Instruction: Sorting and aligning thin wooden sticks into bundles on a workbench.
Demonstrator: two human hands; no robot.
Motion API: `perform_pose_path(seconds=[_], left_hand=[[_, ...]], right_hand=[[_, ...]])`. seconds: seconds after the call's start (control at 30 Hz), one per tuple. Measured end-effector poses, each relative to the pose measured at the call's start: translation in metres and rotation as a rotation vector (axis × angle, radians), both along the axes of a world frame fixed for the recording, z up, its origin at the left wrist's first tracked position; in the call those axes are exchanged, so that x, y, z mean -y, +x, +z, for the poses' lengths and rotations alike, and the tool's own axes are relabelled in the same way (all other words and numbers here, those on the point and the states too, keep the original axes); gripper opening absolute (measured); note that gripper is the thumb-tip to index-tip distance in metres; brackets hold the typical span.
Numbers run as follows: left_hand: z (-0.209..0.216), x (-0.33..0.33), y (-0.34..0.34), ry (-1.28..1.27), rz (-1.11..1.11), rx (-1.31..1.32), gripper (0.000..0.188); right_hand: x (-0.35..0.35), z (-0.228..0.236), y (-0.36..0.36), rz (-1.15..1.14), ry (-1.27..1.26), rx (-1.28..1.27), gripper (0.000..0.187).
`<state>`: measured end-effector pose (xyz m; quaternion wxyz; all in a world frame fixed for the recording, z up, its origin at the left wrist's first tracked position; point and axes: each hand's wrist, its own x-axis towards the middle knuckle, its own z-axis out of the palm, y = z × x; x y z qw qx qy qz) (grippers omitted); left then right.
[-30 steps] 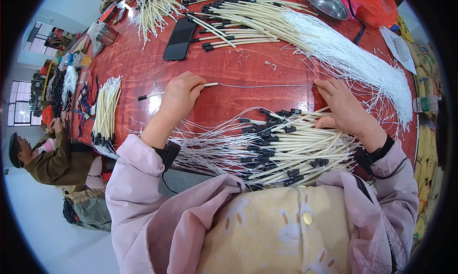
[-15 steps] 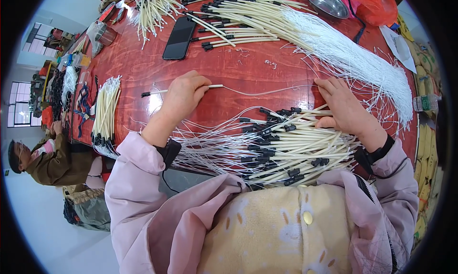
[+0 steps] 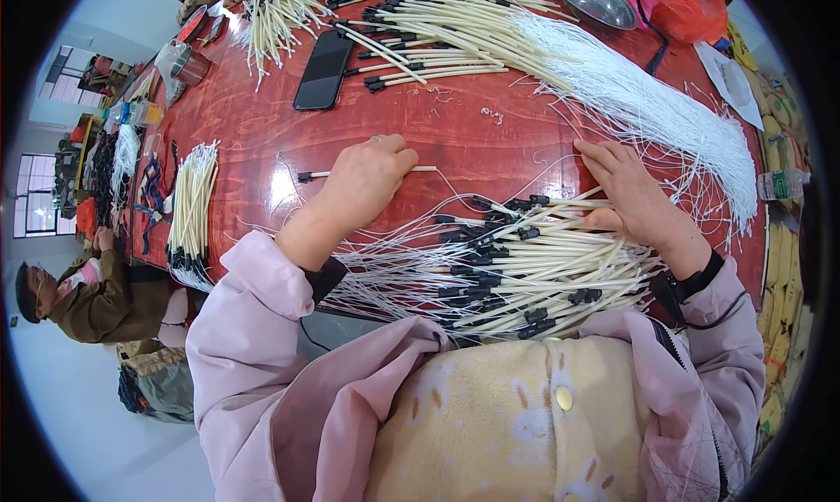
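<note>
My left hand (image 3: 372, 177) is closed around a thin cream tube (image 3: 423, 168) with a black connector (image 3: 305, 177) at its left end. From the tube's right end a white cord (image 3: 446, 182) runs slack, dipping towards the pile in front, then up to my right hand (image 3: 628, 191). There the thumb is apart from the other fingers, and the cord's end meets the fingertips. Just below my right hand lies a heap of cream tubes (image 3: 569, 261) with black connectors, their white cords (image 3: 394, 279) spreading leftward beneath my left wrist.
A large bundle of tubes (image 3: 472, 30) trails white cords (image 3: 647, 108) across the far right. A black phone (image 3: 323, 72) lies beyond my left hand on the red table (image 3: 280, 122). Left stands a smaller tube bundle (image 3: 193, 200). A metal bowl (image 3: 597, 2) is far right; another person (image 3: 96, 292) sits left.
My left hand has moved right with the tube, closer to my right hand. The cord between them has gone from nearly straight to slack. My right hand has barely moved.
</note>
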<state>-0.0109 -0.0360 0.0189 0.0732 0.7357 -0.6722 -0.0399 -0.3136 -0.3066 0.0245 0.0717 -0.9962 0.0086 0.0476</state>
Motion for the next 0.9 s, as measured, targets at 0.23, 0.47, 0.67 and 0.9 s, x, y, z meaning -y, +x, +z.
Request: perform_pose_path(seconds=[0.23,0.47,0.67,0.9], left_hand=[[-0.011,0.019,-0.013,-0.151,-0.111,-0.230,0.016],[-0.023,0.024,-0.010,-0.126,-0.087,-0.172,0.013],[-0.019,0.013,-0.004,-0.128,0.137,-0.095,0.011],[-0.021,0.032,-0.019,-0.203,-0.023,-0.168,0.014]], right_hand=[[-0.002,0.002,0.002,-0.049,0.065,0.003,0.107],[-0.003,0.002,0.003,-0.056,0.081,0.028,0.101],[-0.004,0.000,0.004,-0.054,0.081,0.079,0.093],[-0.009,0.000,0.007,-0.080,0.048,0.097,0.089]])
